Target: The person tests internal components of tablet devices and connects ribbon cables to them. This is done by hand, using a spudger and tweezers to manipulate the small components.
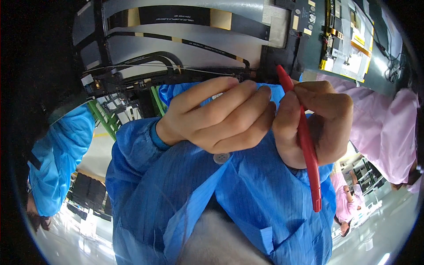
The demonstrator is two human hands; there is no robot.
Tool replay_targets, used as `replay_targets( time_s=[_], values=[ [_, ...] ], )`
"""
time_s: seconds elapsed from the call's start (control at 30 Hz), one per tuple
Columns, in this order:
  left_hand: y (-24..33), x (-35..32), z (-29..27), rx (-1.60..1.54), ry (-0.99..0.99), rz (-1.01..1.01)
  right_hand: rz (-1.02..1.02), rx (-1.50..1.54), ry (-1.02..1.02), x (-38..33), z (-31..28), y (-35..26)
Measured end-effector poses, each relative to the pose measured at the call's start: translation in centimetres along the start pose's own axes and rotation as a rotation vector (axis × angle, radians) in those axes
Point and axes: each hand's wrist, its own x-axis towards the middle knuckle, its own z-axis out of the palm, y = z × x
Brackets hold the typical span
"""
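Note:
An opened flat electronic device (207,51) lies in front of me, with a silver panel, black ribbon cables (185,17) and a thin wire along its near edge. My left hand (216,117) is curled at that edge, its fingers bent and close together. Whatever its fingertips hold, if anything, is hidden. In my right hand (322,119) is a red pen-shaped tool (308,154), pinched between thumb and fingers. The tool's pointed tip is up over the dark right-hand part of the device, and I cannot tell whether it touches. Both hands nearly meet.
At the upper right, another opened device with a circuit board (349,42) lies on the dark work surface, beside a bunched black cable (393,68). A person in a blue sleeve (66,150) is at the left, one in pink (375,123) at the right. Green rack parts (102,118) stand below the device.

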Motion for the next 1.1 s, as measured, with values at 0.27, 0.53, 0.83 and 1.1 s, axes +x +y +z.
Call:
replay_targets(
  time_s=[0.27, 0.53, 0.83, 1.1],
  values=[
    [0.7, 1.9, 1.6, -0.055, -0.076, -0.038, 0.089, -0.006, 0.009, 0.9, -2.3, 0.7],
    [1.0, 2.6, 1.8, -0.074, -0.078, -0.059, 0.073, -0.016, -0.006, 1.2, -3.1, 1.0],
    [0.2, 1.7, 0.7, -0.096, -0.115, -0.054, 0.052, -0.043, -0.007, 1.0, -1.7, 0.5],
    [0.1, 1.2, 1.0, -0.12, -0.057, -0.075, 0.019, -0.027, 0.016, 0.8, -1.1, 0.6]
  ],
)
